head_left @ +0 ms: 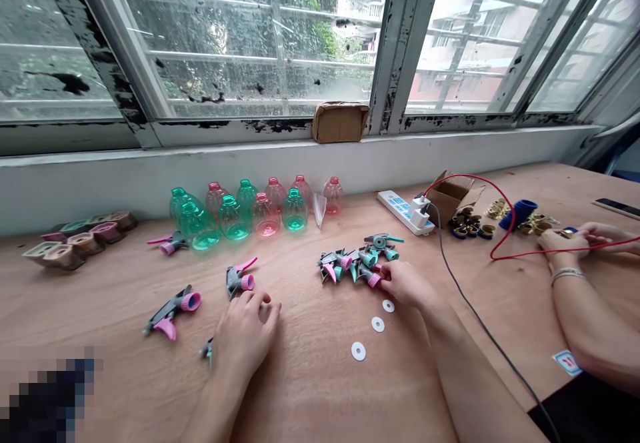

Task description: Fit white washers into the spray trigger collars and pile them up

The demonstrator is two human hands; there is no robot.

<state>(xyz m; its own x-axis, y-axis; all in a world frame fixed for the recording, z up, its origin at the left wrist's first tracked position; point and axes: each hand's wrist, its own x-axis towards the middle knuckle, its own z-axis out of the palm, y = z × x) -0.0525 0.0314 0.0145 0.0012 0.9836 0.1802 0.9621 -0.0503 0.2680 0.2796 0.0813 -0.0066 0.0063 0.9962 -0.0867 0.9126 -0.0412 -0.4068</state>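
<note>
A light, stiff sprayer point(364, 273), best taken by its body, is being touched by the curled right hand point(406, 284), grip unclear. The left hand point(245, 336) is being held open, empty.

On the table point(310, 396) before me, my right hand point(407, 284) touches a pile of spray heads point(357, 261), with three washers point(373, 324) just below it. My left hand point(245, 336) lies left of them, beside loose spray heads point(237, 279). Behind, a row of bottles point(255, 209) stands along the wall, with a power strip point(400, 211) to their right. Farther right are a co-worker's hands point(565, 239).
</note>
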